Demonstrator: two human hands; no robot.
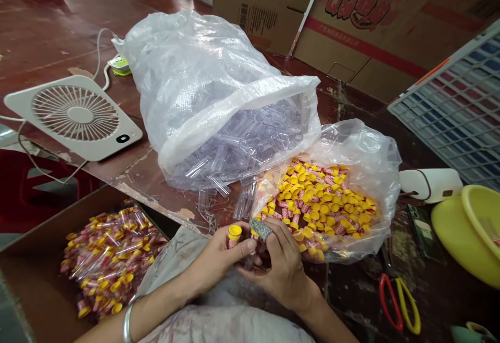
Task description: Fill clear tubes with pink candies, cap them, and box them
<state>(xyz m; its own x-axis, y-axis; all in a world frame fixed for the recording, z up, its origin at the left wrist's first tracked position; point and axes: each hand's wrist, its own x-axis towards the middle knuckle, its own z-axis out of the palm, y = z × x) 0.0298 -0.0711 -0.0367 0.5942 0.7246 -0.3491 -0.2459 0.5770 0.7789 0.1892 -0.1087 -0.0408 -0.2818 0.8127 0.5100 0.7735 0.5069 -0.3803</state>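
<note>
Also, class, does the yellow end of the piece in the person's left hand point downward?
No, the left hand holds the piece with its yellow end facing up.

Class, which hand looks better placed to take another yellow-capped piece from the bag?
Probably the right hand: it is nearer the bag of yellow-capped pieces, while the left hand lies farther off and has a yellow-topped tube in its grip.

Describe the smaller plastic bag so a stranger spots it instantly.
On the red table, find the big whitish bag of clear tubes. At its lower right, beyond the right hand, lies the smaller bag, set apart by its yellow-capped pieces.
</note>
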